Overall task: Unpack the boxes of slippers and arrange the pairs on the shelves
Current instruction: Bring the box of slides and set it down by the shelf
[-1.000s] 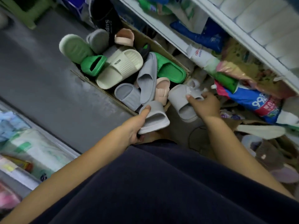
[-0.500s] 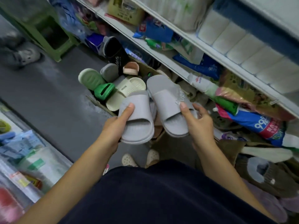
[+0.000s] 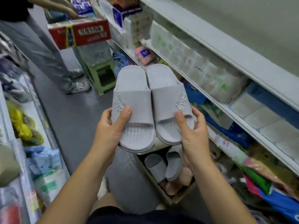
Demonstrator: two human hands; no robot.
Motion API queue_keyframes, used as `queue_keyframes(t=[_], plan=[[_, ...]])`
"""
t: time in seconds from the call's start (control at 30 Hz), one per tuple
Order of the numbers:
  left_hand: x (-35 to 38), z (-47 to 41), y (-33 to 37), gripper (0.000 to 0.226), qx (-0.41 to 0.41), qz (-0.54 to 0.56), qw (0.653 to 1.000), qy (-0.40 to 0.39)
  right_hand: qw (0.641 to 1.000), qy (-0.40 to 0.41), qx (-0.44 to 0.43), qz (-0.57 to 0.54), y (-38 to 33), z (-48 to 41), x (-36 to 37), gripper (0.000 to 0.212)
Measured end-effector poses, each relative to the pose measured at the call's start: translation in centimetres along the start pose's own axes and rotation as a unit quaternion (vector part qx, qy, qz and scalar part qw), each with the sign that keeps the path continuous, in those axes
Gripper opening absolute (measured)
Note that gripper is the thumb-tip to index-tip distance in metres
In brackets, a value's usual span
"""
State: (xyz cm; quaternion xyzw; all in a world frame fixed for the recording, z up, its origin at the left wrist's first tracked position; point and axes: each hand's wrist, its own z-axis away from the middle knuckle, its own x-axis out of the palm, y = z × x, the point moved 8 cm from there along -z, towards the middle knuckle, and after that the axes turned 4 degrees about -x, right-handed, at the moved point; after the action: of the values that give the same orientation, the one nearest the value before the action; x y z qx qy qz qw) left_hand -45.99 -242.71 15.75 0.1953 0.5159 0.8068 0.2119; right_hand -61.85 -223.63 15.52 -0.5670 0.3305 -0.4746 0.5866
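Both hands grasp a slipper each at frame centre: left hand (image 3: pixel 111 128) grips the left grey slipper (image 3: pixel 132 109), right hand (image 3: pixel 192 131) the right grey slipper (image 3: pixel 168 104), sides touching.

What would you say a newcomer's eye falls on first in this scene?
The pair of grey slippers held up side by side mid-frame, the left hand gripping one and the right hand the other. Below them sits a cardboard box of more slippers, and tissue packs fill the shelf on the right.
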Motion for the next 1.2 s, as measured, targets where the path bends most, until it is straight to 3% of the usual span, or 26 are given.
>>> queue_keyframes(t=[0.07,0.2,0.43,0.67,0.87,1.2], plan=[[-1.4,-2.4,2.4,0.071,0.015,0.011,0.999,-0.031,0.999,-0.003,-0.034,0.012,-1.0,-1.0,3.3,0.068],[-3.7,-7.9,8.4,0.054,0.066,0.003,0.991,-0.119,0.996,0.044,-0.083,-0.008,-2.4,-3.0,10.2,0.078],[-6.8,-17.0,20.3,0.047,0.147,-0.057,0.963,-0.219,0.975,0.158,-0.149,-0.042,-5.6,-4.7,21.2,0.068],[-1.7,-22.6,27.1,0.051,0.184,-0.053,0.929,-0.316,0.945,0.249,-0.211,-0.037,-11.3,-8.0,23.6,0.059],[5.6,-28.0,34.2,0.070,0.234,-0.044,0.916,-0.324,0.907,0.293,-0.299,-0.035,-17.9,-15.1,23.7,0.064],[14.2,-35.2,48.0,0.060,0.328,-0.042,0.882,-0.335,0.883,0.273,-0.378,-0.057,-28.5,-28.4,26.1,0.064]])
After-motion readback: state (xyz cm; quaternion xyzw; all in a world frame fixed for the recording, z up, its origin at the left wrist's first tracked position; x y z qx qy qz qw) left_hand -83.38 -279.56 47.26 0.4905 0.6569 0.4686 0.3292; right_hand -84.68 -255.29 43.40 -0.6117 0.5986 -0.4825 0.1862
